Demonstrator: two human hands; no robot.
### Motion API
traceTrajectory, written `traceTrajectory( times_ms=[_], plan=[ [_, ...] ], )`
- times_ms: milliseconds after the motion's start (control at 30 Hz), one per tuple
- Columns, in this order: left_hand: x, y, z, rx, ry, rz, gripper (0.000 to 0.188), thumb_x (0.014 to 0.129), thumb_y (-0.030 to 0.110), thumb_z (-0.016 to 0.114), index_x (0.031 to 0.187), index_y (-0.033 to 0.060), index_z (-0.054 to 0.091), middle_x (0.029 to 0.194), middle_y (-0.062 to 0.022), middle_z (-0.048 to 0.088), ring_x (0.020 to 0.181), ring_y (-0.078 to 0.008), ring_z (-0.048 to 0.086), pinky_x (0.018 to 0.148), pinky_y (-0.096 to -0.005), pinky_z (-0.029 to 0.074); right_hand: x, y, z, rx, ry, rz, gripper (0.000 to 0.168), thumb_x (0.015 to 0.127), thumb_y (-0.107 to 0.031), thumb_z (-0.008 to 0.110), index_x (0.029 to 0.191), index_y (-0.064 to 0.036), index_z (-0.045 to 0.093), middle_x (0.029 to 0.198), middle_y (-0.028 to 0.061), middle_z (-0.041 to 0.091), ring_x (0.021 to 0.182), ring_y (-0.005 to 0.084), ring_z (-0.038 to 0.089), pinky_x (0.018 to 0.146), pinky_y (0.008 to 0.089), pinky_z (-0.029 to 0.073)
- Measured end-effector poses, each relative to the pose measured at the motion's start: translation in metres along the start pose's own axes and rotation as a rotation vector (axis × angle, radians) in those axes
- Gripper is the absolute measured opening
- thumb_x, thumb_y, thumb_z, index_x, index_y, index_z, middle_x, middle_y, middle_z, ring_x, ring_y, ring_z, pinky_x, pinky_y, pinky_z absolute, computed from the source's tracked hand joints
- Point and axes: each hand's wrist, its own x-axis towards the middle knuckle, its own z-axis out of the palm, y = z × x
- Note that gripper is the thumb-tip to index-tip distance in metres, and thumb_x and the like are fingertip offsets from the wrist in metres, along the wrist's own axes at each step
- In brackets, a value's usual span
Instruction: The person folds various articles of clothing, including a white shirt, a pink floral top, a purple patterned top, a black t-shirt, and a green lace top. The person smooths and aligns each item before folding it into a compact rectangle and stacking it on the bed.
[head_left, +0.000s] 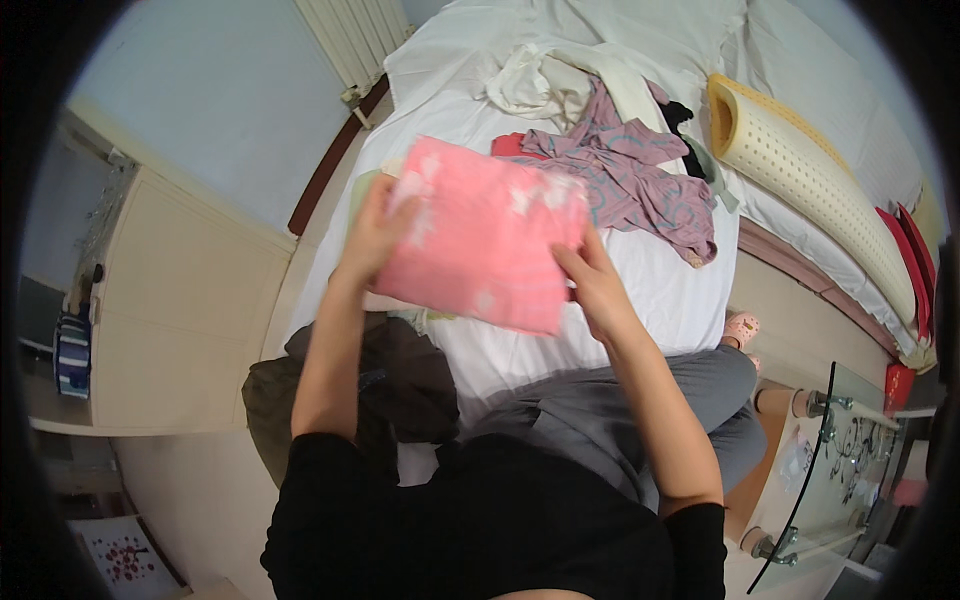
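A pink cloth with white patterns (480, 236), folded into a flat rectangle, is held up above the bed and looks blurred. My left hand (379, 232) grips its left edge, thumb on top. On the opposite edge, my right hand (589, 274) pinches the cloth near its lower right side. Beyond it lies a crumpled mauve garment with blue-grey markings (630, 172). A red folded cloth (514, 145) shows partly beside that garment. Something pale green (361, 196) peeks out behind my left hand, mostly hidden.
White fabric (536, 86) is heaped farther back on the white bed sheet (517, 367). Dark clothing (412, 375) lies by my left side. A perforated cream foam mattress (802, 187) curls along the right. At lower right stands a glass-topped table (832, 472); a white radiator (356, 41) is at upper left.
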Motion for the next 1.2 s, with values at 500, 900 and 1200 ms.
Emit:
traceTrajectory(
  times_ms=[500, 900, 1200],
  plan=[
    [0.018, -0.149, 0.034, 1.278, 0.058, 0.086, 0.067, 0.087, 0.052, 0.052, 0.143, 0.0174, 0.035, 0.152, -0.0142, 0.023, 0.139, -0.0432, 0.015, 0.106, -0.0681, 0.005, -0.018, 0.139, -0.074, -0.307, 0.187, 0.203, 0.032, 0.089, -0.016, 0.056, 0.116, 0.000, 0.055, 0.099, 0.0093, 0.061, 0.077, 0.0144, 0.061, 0.059, 0.0284, 0.051],
    [0.075, -0.109, 0.189, 0.838, -0.198, 0.494, 0.037, 0.080, 0.022, 0.066, 0.113, 0.0084, 0.061, 0.136, -0.0140, 0.046, 0.126, -0.0424, 0.037, 0.103, -0.0552, 0.030, -0.026, 0.144, -0.091, -0.123, 0.389, 0.184, 0.024, 0.089, -0.009, 0.054, 0.112, -0.002, 0.057, 0.087, 0.0066, 0.062, 0.069, 0.0122, 0.058, 0.060, 0.0263, 0.047],
    [0.098, -0.071, 0.425, 0.596, -0.512, 0.751, 0.029, 0.079, 0.012, 0.064, 0.109, 0.0113, 0.062, 0.123, -0.0110, 0.056, 0.117, -0.0331, 0.049, 0.093, -0.0438, 0.042, -0.028, 0.134, -0.106, 0.273, 0.548, 0.212, 0.027, 0.090, -0.006, 0.050, 0.117, -0.005, 0.051, 0.107, 0.0048, 0.056, 0.079, 0.0115, 0.057, 0.063, 0.0254, 0.046]
  ],
)
